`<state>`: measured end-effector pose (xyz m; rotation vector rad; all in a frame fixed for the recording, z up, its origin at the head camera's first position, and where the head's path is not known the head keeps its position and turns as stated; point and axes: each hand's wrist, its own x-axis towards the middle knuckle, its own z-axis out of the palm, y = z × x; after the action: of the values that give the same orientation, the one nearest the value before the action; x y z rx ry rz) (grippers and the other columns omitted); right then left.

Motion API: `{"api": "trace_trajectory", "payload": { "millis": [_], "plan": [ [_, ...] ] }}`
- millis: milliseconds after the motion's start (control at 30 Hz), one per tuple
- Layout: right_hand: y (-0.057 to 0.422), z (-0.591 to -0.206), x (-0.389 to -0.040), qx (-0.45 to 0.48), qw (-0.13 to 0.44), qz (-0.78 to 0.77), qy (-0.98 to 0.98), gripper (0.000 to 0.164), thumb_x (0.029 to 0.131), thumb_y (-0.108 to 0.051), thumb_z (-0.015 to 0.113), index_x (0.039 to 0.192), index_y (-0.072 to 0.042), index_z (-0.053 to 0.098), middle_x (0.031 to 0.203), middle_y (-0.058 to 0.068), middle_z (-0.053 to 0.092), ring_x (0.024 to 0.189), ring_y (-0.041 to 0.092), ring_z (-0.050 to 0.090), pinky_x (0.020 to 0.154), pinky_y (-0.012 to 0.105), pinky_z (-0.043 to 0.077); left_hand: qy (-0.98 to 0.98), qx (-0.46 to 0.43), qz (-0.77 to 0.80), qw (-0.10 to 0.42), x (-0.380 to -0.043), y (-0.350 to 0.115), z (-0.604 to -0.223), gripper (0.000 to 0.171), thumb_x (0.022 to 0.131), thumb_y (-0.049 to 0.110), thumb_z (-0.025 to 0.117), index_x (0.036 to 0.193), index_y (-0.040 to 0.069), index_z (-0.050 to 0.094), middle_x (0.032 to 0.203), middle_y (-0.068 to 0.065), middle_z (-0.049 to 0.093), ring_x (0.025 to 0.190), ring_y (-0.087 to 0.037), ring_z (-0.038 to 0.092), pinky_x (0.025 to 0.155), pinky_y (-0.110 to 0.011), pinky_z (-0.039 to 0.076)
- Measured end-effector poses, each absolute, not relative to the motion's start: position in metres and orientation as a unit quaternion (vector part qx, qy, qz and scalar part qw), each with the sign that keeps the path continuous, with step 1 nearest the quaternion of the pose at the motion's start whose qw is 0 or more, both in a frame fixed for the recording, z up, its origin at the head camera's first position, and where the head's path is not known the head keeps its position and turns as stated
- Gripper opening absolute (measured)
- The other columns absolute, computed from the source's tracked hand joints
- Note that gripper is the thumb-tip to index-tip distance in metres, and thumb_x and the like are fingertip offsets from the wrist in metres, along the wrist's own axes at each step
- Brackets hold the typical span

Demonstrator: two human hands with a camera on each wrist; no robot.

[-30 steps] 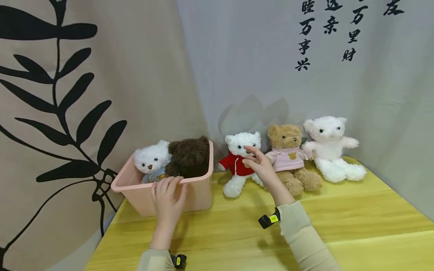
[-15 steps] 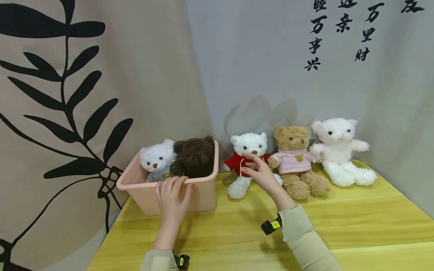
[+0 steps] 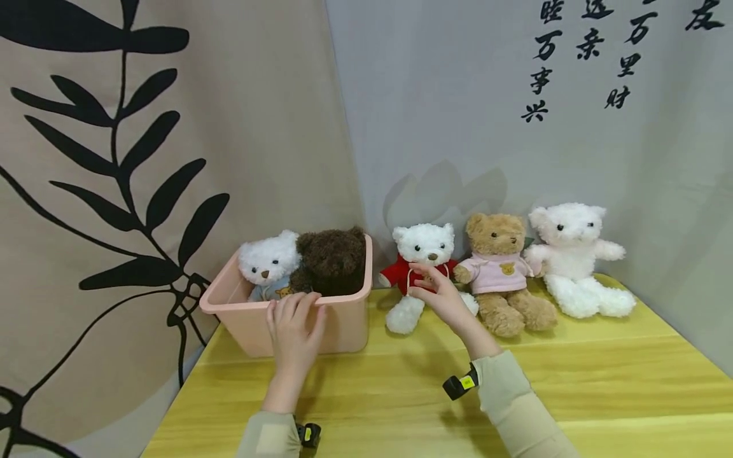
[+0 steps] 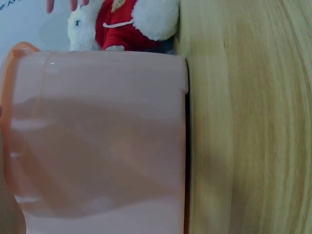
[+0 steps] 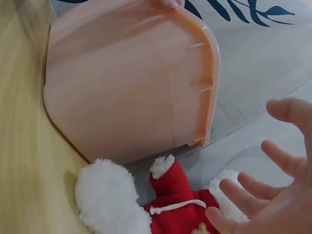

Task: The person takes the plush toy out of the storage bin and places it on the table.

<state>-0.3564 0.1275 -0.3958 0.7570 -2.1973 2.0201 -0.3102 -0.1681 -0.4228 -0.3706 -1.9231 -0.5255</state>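
Note:
In the head view my left hand (image 3: 296,324) holds the front rim of a pink plastic bin (image 3: 343,327), its fingertips hooked over the edge. A white teddy bear in blue (image 3: 266,257) and a dark brown teddy bear (image 3: 332,261) sit inside, their lower parts hidden by the wall. Fingers spread, my right hand (image 3: 443,299) hovers in front of a white teddy bear in a red hoodie (image 3: 424,242), overlapping its chest. From the right wrist view, the right hand (image 5: 278,185) holds nothing, with the red hoodie (image 5: 178,214) just beyond its fingertips.
To the right sit a tan teddy bear in a pink top (image 3: 495,273) and a plain white teddy bear (image 3: 572,254). All stand on a yellow wood-grain table (image 3: 401,407), backed by a curtain (image 3: 275,114) with leaf prints and a grey one with writing.
The right hand has lowered slightly, from the red-clad bear's face to its chest. The head view has shifted a little. The left hand stays on the bin's rim.

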Motion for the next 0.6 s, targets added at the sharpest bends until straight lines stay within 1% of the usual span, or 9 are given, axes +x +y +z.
{"api": "trace_trajectory", "payload": {
  "millis": [100, 200, 333, 400, 500, 600],
  "plan": [
    [0.123, -0.392, -0.354, 0.234, 0.013, 0.68, -0.695, 0.053, 0.095, -0.013, 0.06, 0.144, -0.005, 0.041, 0.148, 0.022, 0.035, 0.129, 0.042, 0.042, 0.102, 0.056, 0.036, -0.809, -0.153, -0.22, 0.523, -0.309, -0.168, -0.422, 0.022, 0.091, 0.028, 0.064, 0.105, 0.012, 0.068, 0.104, -0.009, 0.062, 0.106, -0.033, 0.052, 0.106, -0.058, 0.018],
    [0.112, -0.383, -0.353, 0.223, -0.02, 0.709, -0.668, 0.055, 0.095, -0.015, 0.059, 0.146, -0.008, 0.039, 0.146, 0.023, 0.036, 0.129, 0.041, 0.042, 0.103, 0.057, 0.035, -0.81, -0.154, -0.221, 0.52, -0.307, -0.167, -0.421, 0.022, 0.091, 0.028, 0.064, 0.105, 0.012, 0.068, 0.105, -0.009, 0.062, 0.106, -0.032, 0.052, 0.106, -0.058, 0.019],
    [0.088, -0.355, -0.358, 0.214, -0.071, 0.775, -0.59, 0.057, 0.097, -0.013, 0.056, 0.149, -0.01, 0.034, 0.147, 0.021, 0.034, 0.133, 0.042, 0.037, 0.102, 0.056, 0.036, -0.809, -0.154, -0.219, 0.524, -0.306, -0.167, -0.421, 0.021, 0.09, 0.028, 0.064, 0.104, 0.013, 0.067, 0.104, -0.009, 0.062, 0.105, -0.032, 0.052, 0.105, -0.058, 0.02],
    [0.075, -0.339, -0.362, 0.2, -0.104, 0.813, -0.537, 0.058, 0.099, -0.014, 0.052, 0.151, -0.01, 0.029, 0.149, 0.021, 0.031, 0.136, 0.041, 0.034, 0.102, 0.056, 0.036, -0.808, -0.152, -0.218, 0.525, -0.306, -0.168, -0.421, 0.021, 0.09, 0.028, 0.064, 0.104, 0.013, 0.067, 0.104, -0.009, 0.062, 0.105, -0.032, 0.053, 0.104, -0.058, 0.02],
    [0.055, -0.318, -0.369, 0.145, -0.152, 0.855, -0.474, 0.06, 0.099, -0.02, 0.052, 0.153, -0.015, 0.024, 0.154, 0.02, 0.025, 0.139, 0.038, 0.031, 0.103, 0.056, 0.036, -0.809, -0.151, -0.218, 0.524, -0.306, -0.168, -0.42, 0.021, 0.091, 0.029, 0.063, 0.104, 0.013, 0.068, 0.104, -0.009, 0.062, 0.105, -0.032, 0.053, 0.104, -0.058, 0.02],
    [0.035, -0.305, -0.377, 0.061, -0.184, 0.883, -0.427, 0.062, 0.097, -0.026, 0.054, 0.152, -0.019, 0.026, 0.156, 0.02, 0.019, 0.141, 0.038, 0.025, 0.104, 0.061, 0.031, -0.814, -0.147, -0.217, 0.518, -0.304, -0.169, -0.42, 0.022, 0.092, 0.03, 0.061, 0.105, 0.013, 0.068, 0.105, -0.009, 0.062, 0.107, -0.031, 0.052, 0.105, -0.057, 0.02]
  ]
}}
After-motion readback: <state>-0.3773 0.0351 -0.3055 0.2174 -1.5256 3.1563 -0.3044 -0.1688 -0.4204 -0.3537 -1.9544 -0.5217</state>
